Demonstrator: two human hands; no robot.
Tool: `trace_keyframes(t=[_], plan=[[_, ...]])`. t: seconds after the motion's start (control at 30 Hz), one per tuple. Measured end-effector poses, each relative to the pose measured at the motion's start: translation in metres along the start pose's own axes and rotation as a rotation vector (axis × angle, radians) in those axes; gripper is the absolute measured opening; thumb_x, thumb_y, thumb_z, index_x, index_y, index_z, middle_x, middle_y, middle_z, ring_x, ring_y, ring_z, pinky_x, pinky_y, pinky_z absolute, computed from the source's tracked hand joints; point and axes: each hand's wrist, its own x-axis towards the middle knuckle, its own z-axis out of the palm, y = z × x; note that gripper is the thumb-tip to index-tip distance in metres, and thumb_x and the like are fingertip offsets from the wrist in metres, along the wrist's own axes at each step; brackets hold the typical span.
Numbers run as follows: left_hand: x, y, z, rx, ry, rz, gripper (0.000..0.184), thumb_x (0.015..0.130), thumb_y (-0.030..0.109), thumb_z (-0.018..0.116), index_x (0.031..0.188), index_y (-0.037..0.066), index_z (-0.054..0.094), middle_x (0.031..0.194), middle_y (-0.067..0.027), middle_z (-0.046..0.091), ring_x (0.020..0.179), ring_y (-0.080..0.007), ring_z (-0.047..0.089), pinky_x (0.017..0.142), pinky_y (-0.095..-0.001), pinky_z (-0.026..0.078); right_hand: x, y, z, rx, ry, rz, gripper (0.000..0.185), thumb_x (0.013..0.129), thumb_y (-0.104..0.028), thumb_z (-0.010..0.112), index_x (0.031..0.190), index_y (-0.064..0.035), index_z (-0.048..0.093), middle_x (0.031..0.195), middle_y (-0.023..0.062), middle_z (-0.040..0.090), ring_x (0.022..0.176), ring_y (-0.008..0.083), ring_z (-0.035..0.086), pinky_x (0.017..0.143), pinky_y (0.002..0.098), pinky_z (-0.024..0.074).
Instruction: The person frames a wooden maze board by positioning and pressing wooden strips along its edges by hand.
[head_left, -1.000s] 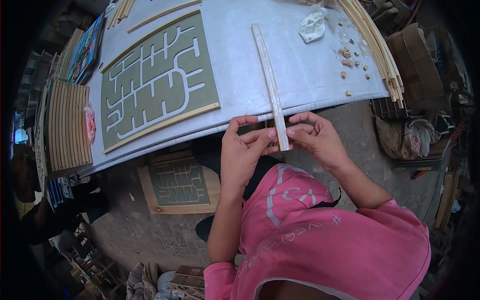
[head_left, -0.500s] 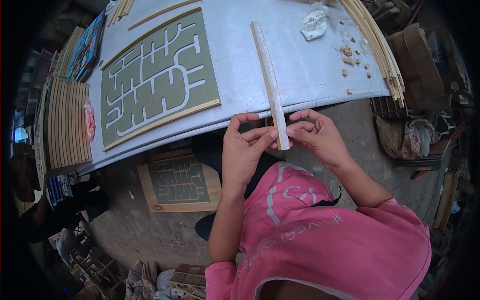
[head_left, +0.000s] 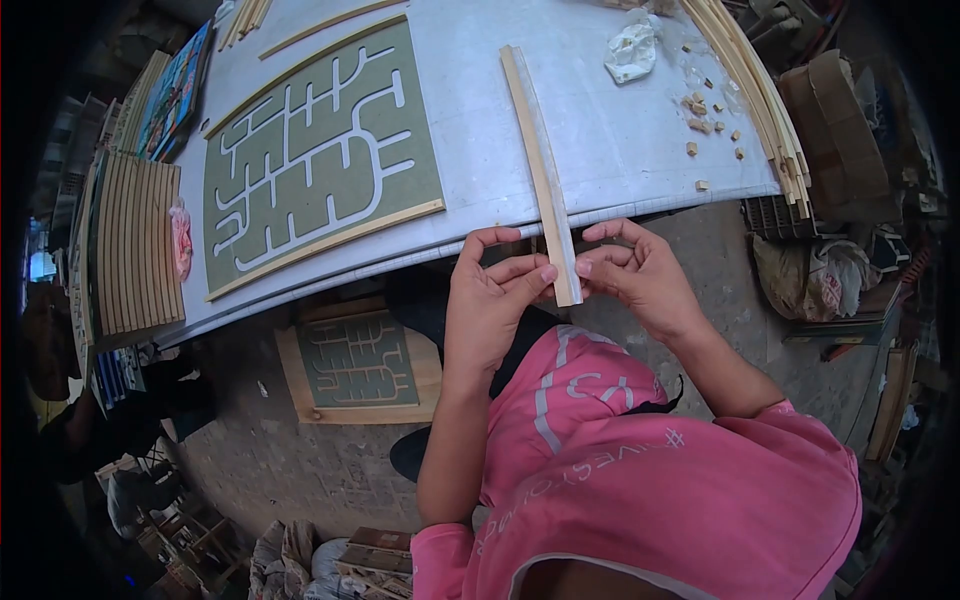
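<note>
A long wooden strip (head_left: pixel 541 170), bare wood on one face and whitish along the other, reaches from over the table past its front edge toward me. My left hand (head_left: pixel 498 275) pinches its near end from the left between thumb and fingers. From the right, my right hand (head_left: pixel 630 268) closes thumb and fingers on the same end. To the left on the table lies a green panel (head_left: pixel 310 145) with branching cut-out channels, edged by wooden strips (head_left: pixel 325 248) along its near and far sides.
Small wood blocks (head_left: pixel 698 126) and a crumpled white plastic bag (head_left: pixel 631 52) lie at the table's right, beside long wooden strips (head_left: pixel 750 90). Stacked framed panels (head_left: pixel 140 245) stand at the left edge. Another channelled panel (head_left: pixel 360 362) rests below the table.
The wooden strip has turned about its length, so more of its bare wood face shows and less of the whitish one. Both hands stay in nearly the same place.
</note>
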Motion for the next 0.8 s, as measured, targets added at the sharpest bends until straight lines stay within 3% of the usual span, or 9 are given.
trace_keyframes(t=[0.4,0.47,0.57,0.73,0.8], plan=[[-0.002,0.004,-0.006,-0.096,-0.025,-0.026,0.044,0.086,-0.003,0.069,0.122,-0.001,0.044,0.1,-0.0179,0.069,0.087,-0.0173,0.068,0.078,-0.0299,0.057,-0.002,-0.003,-0.006,-0.021,0.078,-0.05,0.032,0.088,-0.001,0.067,0.115,0.003,0.05,0.089,0.0122,0.07,0.076,0.0138,0.067,0.072,0.0268,0.0547],[-0.004,0.006,-0.008,-0.101,-0.056,-0.016,0.045,0.087,-0.002,0.067,0.126,-0.001,0.045,0.102,-0.0171,0.069,0.092,-0.0178,0.068,0.082,-0.0309,0.057,-0.002,-0.001,-0.01,-0.02,0.115,-0.043,0.028,0.089,-0.001,0.065,0.114,-0.0019,0.05,0.094,0.0119,0.071,0.086,0.0142,0.067,0.077,0.0283,0.0553],[-0.01,0.009,-0.011,-0.215,-0.097,-0.027,0.052,0.088,0.0,0.067,0.136,-0.002,0.046,0.104,-0.0159,0.068,0.092,-0.019,0.067,0.081,-0.0312,0.056,-0.001,0.006,-0.014,0.02,0.149,-0.076,0.025,0.09,-0.002,0.065,0.109,-0.0028,0.051,0.095,0.0114,0.071,0.086,0.0143,0.068,0.077,0.0282,0.0553],[-0.02,0.009,-0.029,-0.438,-0.257,0.01,0.053,0.089,0.0,0.065,0.138,-0.001,0.045,0.108,-0.0164,0.065,0.094,-0.019,0.066,0.08,-0.0294,0.056,0.0,0.007,-0.01,0.042,0.165,-0.109,0.02,0.091,-0.006,0.065,0.106,-0.0036,0.051,0.096,0.0127,0.07,0.084,0.0156,0.067,0.077,0.028,0.0548],[-0.024,0.009,-0.035,-0.658,-0.352,-0.036,0.053,0.089,0.0,0.064,0.139,0.001,0.045,0.108,-0.0168,0.062,0.093,-0.0209,0.064,0.08,-0.0314,0.055,0.002,0.01,-0.012,0.041,0.155,-0.128,0.018,0.093,-0.007,0.063,0.105,-0.0037,0.051,0.096,0.0133,0.07,0.084,0.0164,0.067,0.077,0.028,0.0545]])
